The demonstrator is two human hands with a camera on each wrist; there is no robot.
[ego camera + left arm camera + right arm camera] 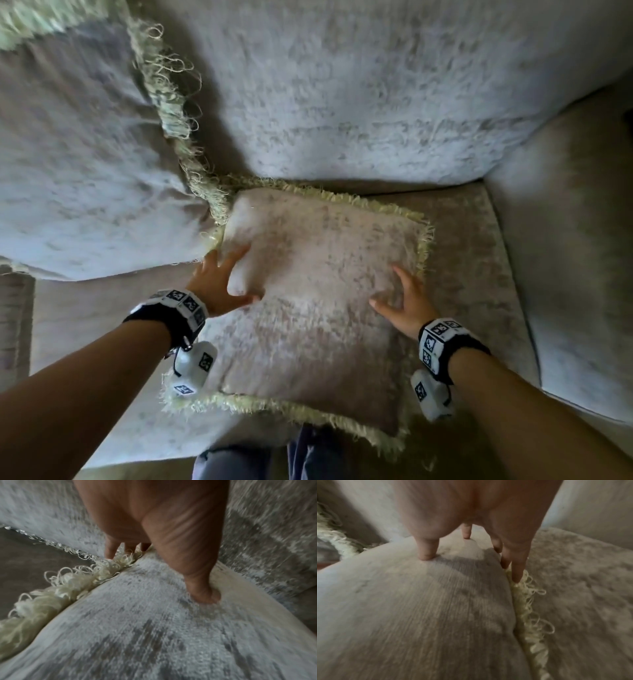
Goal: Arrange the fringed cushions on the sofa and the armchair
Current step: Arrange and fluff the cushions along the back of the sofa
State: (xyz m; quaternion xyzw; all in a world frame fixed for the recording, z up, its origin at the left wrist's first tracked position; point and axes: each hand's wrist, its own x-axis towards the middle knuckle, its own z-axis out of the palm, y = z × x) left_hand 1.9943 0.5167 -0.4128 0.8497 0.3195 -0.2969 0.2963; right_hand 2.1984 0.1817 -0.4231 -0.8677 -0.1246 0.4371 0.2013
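A pale fringed cushion [318, 308] lies flat on the sofa seat [479, 274], its cream fringe [68, 586] running round the edge. My left hand [236, 274] grips its left side: the thumb [204, 595] digs into the top and the fingers reach down into the fringe. On the cushion's right part rests my right hand [394, 291], fingers straight and spread. Its thumb [426, 555] presses the top, and its outer fingers touch the fringe [527, 608]. A second fringed cushion [85, 171] leans upright at the left, against the first one's corner.
The sofa's big back cushion [376, 85] stands behind the flat cushion. An armrest [565, 257] closes the seat on the right. A strip of bare seat lies between cushion and armrest. The person's legs [267, 459] are at the seat's front edge.
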